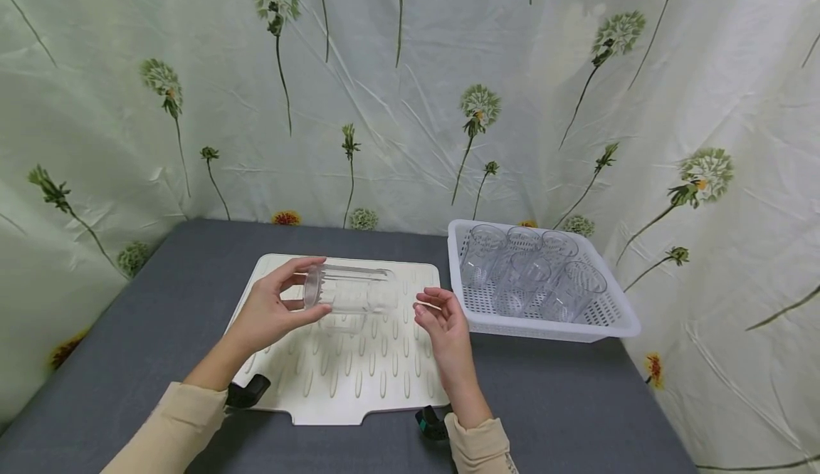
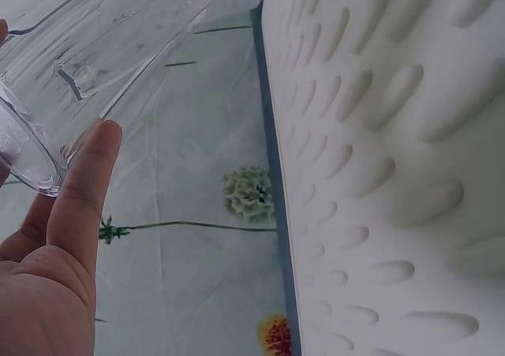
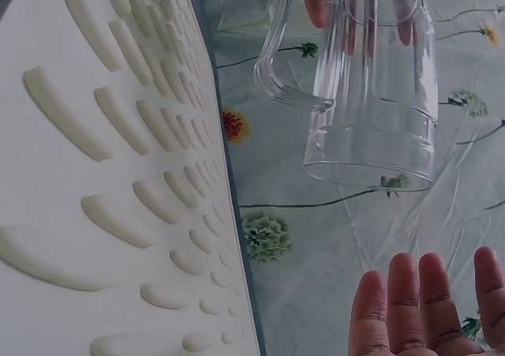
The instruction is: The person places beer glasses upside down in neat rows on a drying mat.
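Note:
A clear glass mug (image 1: pixel 355 289) lies sideways in the air above a white ridged drying board (image 1: pixel 346 388). My left hand (image 1: pixel 272 310) grips one end of it between thumb and fingers. The right wrist view shows the mug (image 3: pixel 375 127) with its handle (image 3: pixel 276 64) on one side and its thin-edged end towards my right hand. Fingertips of the left hand (image 2: pixel 75 214) press on the glass in the left wrist view. Just right of the mug, apart from it, my right hand (image 1: pixel 448 332) holds nothing, its fingers loosely bent.
A white perforated plastic basket (image 1: pixel 544 328) stands to the right of the board, with several clear glasses (image 1: pixel 512 260) in it. Dark grey cloth (image 1: pixel 544 403) covers the table. Behind hangs a pale curtain (image 1: pixel 397 139) printed with flowers.

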Demonstrator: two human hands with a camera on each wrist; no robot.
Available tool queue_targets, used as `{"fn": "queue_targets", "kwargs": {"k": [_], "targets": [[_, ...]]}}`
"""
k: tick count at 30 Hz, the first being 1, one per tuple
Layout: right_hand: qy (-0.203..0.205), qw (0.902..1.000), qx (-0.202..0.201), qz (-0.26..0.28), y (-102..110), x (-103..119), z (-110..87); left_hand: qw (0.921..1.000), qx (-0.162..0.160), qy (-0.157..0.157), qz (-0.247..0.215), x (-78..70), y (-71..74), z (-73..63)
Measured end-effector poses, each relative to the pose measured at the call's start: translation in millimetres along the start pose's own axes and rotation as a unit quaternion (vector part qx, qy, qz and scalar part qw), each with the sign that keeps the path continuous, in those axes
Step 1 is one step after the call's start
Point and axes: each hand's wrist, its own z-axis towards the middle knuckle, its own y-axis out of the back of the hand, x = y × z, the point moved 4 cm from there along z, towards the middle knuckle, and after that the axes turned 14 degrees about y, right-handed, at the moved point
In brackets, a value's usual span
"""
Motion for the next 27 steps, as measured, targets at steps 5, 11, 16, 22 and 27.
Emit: {"fn": "queue_targets", "kwargs": {"k": [5, 11, 16, 22, 27], "targets": [[0.010, 0.9999, -0.003, -0.004, 0, 2, -0.2, 0.9997, -0.008, 0.007, 0.020, 2.4, 6.6, 2.5], [0.028, 0.9994, -0.003, -0.021, 0, 4, -0.1, 0.9989, -0.012, 0.005, 0.045, 2.0, 14.3, 6.2], [0.040, 0.9988, 0.000, -0.029, 0, 8, -0.1, 0.9980, -0.019, 0.005, 0.061, 0.7, 20.9, 8.2], [0.042, 0.9989, 0.007, -0.021, 0, 10, 1.3, 0.9962, -0.027, 0.004, 0.083, 0.8, 26.3, 11.2], [0.041, 0.9985, 0.017, -0.032, 1, 10, -0.2, 0.9945, -0.032, 0.004, 0.100, 2.1, 29.9, 12.1]]}}
